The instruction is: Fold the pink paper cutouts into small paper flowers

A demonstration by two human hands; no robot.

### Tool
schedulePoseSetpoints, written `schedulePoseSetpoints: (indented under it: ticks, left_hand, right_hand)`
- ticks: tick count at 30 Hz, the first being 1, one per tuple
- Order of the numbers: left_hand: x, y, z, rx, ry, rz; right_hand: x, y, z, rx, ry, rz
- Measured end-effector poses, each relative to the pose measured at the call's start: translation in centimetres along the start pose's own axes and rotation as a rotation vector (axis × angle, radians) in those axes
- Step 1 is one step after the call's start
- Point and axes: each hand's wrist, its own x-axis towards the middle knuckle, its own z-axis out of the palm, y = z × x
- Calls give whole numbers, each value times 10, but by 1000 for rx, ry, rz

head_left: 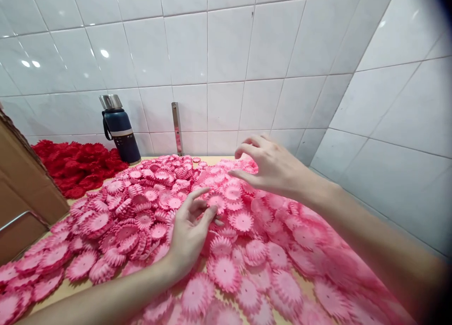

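Pink fabric petal discs with pleated, notched edges and a small centre hole lie in a wide, loose heap over the table. Just above the middle of this heap is my left hand, its index finger stretched out and the others loosely bent, with nothing visible in it. Farther back and to the right, my right hand hovers over the discs, thumb and curved fingers apart, holding nothing I can see. Some discs behind my hands and forearms are hidden.
A pile of red petal discs lies at the back left beside a dark blue bottle. A cardboard box stands at the left edge. Behind, a metal strip is upright against the white tiled wall; another tiled wall closes the right side.
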Motion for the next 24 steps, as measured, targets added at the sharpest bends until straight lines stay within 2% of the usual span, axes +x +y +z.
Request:
schedulePoseSetpoints:
  ticks: [2,4,6,7,11,15,18,24]
  left_hand:
    - [2,0,0,-8,10,-17]
    - [4,-1,-1,-5,-16,-17]
    - [3,-1,-1,-12,-31,-15]
    - [3,0,-1,-12,-29,-11]
    - [2,2,-1,-15,-32,-2]
    - [2,3,-1,-63,-20,-18]
    - [3,0,-1,-64,-2,-7]
    - [4,-3,-3,-48,10,3]
  right_hand:
    - [-1,-12,-2,181,-78,-14]
    - [-1,-25,-2,375,-276,-24]
    - [-1,-34,-1,475,-430,-27]
    - [-2,-36,-1,480,-458,-18]
    - [-2,-33,0,456,-446,11]
    - [0,-28,2,585,-455,-25]
    - [0,-29,4,670,-447,3]
    - [0,-33,4,789,-519,61]
